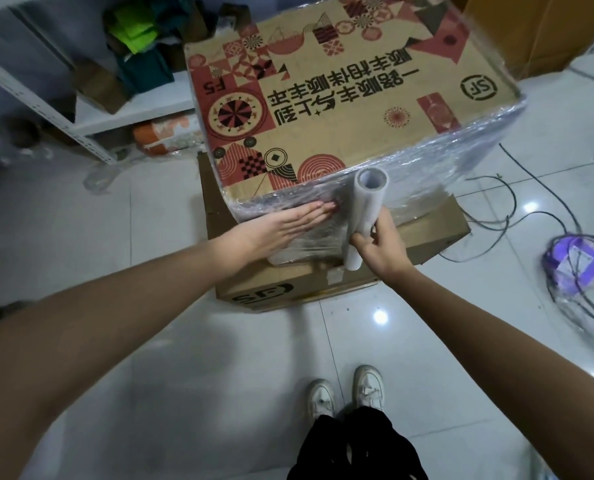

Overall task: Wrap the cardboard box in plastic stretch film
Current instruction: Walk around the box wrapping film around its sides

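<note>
Printed cardboard box (340, 109) sits on a plain lower box (323, 285) on the tiled floor, sides already filmed; left hand (281, 230) flat, fingers straight, pressing film on near side; right hand (382, 247) grasping upright film roll (363, 216) beside it.

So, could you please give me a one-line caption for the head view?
Left hand presses film flat on the box while right hand holds the roll.

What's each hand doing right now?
Left hand: open, fingers straight, pressing the film flat on the box side.
Right hand: grips the roll.
</note>
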Demonstrator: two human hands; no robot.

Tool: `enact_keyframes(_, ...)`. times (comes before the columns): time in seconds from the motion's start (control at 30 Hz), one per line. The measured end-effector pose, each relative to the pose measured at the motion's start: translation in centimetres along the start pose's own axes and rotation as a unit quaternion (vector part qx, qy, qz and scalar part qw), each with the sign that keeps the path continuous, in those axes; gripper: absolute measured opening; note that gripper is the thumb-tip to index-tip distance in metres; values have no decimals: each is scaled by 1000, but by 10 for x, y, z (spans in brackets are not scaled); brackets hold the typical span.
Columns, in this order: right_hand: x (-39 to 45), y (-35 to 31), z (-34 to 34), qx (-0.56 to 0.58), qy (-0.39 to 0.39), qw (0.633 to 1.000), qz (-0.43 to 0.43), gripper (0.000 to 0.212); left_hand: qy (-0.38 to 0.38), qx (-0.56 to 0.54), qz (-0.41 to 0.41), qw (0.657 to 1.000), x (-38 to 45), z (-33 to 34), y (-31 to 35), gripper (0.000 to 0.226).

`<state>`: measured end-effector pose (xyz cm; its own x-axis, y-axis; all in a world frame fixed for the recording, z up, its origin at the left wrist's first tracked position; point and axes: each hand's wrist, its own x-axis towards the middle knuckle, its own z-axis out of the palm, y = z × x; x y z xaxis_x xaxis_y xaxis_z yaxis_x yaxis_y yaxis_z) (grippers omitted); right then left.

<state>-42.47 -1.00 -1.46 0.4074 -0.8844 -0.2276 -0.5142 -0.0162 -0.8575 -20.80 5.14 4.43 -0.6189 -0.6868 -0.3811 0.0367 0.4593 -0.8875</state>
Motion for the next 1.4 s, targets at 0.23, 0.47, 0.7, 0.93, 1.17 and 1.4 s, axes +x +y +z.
enact_keyframes(0.23, -3, -4, 5, -59, 30, 998, 11, 43, 35, -106, -8, 994, 5, -12, 0, 67)
enact_keyframes(0.47, -2, -8, -1, -43, 18, 999, -7, 50, 35, -144, -79, 986, -2, 2, -25, 67)
enact_keyframes(0.7, 1, -7, -5, -35, -1, 999, -23, 55, 74, -268, -132, 951, 0, -8, -38, 72)
enact_keyframes(0.93, -2, 6, 2, -7, 60, 998, -35, 53, 87, -179, 32, 979, 16, -29, 19, 56)
enact_keyframes(1.17, 3, 16, 4, 31, 110, 991, -63, 47, -76, -92, 83, 989, 26, 2, 49, 73)
enact_keyframes(1.4, 2, 12, 2, 33, 134, 987, -76, 45, -51, -112, 70, 990, 38, -8, 67, 58)
